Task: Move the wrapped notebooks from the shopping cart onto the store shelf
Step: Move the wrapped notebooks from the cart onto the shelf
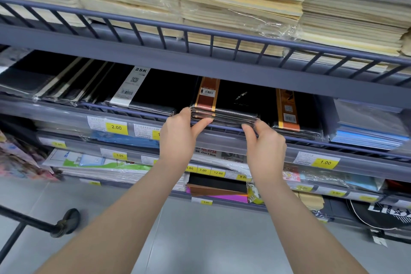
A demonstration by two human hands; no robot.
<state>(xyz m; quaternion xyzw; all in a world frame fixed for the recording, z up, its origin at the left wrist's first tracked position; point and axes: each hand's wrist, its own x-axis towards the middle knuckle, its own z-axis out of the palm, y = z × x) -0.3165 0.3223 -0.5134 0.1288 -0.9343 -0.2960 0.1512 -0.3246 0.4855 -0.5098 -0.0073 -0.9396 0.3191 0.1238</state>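
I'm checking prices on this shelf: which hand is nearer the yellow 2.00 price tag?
Left. The left hand is just right of the 2.00 tag; the right hand is farther right, past the notebook stack both hands touch.

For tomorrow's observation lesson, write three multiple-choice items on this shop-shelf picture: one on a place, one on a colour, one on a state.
1. Where is the plastic-wrapped stack of black notebooks with a brown band?
A. on the floor
B. at the front rail of the grey metal shelf
C. on the top shelf

2. What colour is the price tag marked 2.00?
A. yellow
B. red
C. blue

3. How do the hands meet the stack?
A. both hang free
B. only one touches
C. the left hand and right hand touch its two front corners

Answers: 1 B, it lies on the rail; 2 A, black digits on yellow; 3 C, fingertips meet both corners.
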